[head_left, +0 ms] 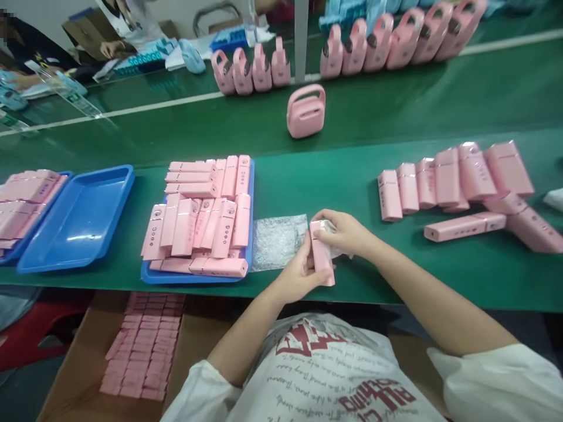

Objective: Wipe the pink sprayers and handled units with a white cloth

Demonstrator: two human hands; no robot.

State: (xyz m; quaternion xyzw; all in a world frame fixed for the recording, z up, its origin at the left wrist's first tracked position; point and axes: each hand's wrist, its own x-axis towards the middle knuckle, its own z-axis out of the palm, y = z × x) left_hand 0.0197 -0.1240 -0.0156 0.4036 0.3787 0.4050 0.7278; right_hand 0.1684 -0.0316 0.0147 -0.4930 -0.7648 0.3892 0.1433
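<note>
Just in front of my body, near the table's front edge, I hold a slim pink box (322,261) in both hands. My left hand (301,271) is wrapped round its left side and lower end. My right hand (343,233) grips the upper end, with its thumb on the front face. Under the right fingers a crumpled white piece (342,251) shows; whether it is cloth or plastic I cannot tell. Left of the hands lies a flat clear plastic bag (280,241). Beyond it, a blue tray (197,280) is heaped with similar pink boxes (224,225).
To the right, several pink boxes (447,176) stand and lie. Another blue tray (70,234) tilts at the left. A carton (74,366) of pink boxes sits below. A pink handled device (307,114) is on the green belt (176,126); more line its far side. People sit opposite.
</note>
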